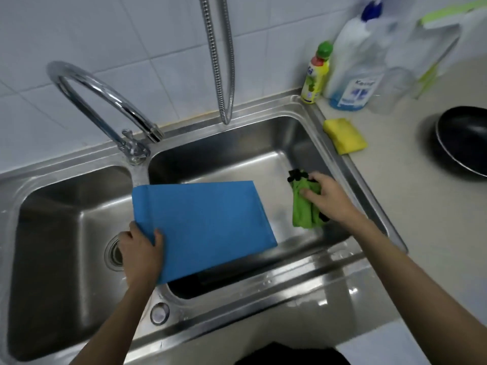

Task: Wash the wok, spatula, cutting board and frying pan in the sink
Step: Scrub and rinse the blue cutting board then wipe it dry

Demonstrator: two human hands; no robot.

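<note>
Here, a steel double sink (263, 293) sits under a white tiled wall (105, 30), its curved faucet (92, 93) at the divider, with a pale counter (421, 206) to the right. The left hand (141, 252) grips the near-left corner of the blue cutting board (205, 222), tilted over the right basin. The right hand (325, 193) clutches a green cloth (303, 209) inside that basin. A yellow sponge (344, 135), bottles (353, 64) and a black frying pan (463, 140) rest on the counter.

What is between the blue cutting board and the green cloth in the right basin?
Nothing: the head view shows only bare steel sink floor between the cutting board and the green cloth.
</note>
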